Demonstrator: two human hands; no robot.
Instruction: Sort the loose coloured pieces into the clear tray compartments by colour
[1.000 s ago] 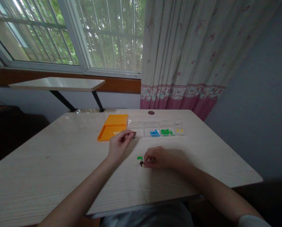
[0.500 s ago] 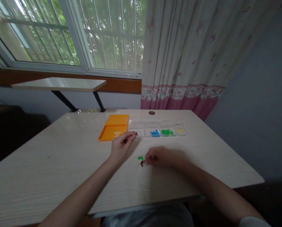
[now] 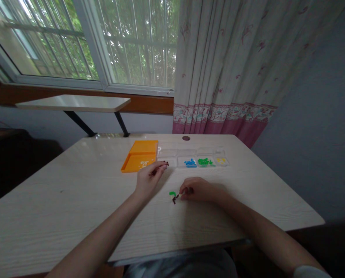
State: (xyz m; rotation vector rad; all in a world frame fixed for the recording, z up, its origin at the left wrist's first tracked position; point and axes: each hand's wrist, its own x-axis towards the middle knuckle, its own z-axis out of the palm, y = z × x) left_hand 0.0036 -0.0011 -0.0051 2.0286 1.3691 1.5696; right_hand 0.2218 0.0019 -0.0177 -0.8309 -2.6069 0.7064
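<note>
My left hand [image 3: 149,177] is closed just in front of the clear compartment box [image 3: 172,166], its thumb and fingers pinching small dark brown pieces [image 3: 167,163] that poke out at the fingertips. More brown shows inside the curled fingers. My right hand [image 3: 199,189] rests low over the table with its fingertips pressed together on a small pale piece [image 3: 180,195]. Touching or very near that piece, a few tiny parts lie on the tabletop: a bent green piece [image 3: 172,193] and dark brown pieces [image 3: 174,201]. Whether these parts are joined I cannot tell.
In the clear box lie blue pieces [image 3: 190,163], green pieces [image 3: 205,161] and yellow pieces [image 3: 221,160]. An open orange case [image 3: 129,164] holds several white bits [image 3: 143,164]. A raised shelf [image 3: 73,102] stands at the back left of the table [image 3: 73,204].
My right hand has shifted slightly up and right, away from the small parts, and the pale piece at its fingertips shows more clearly. The left hand has hardly moved.
</note>
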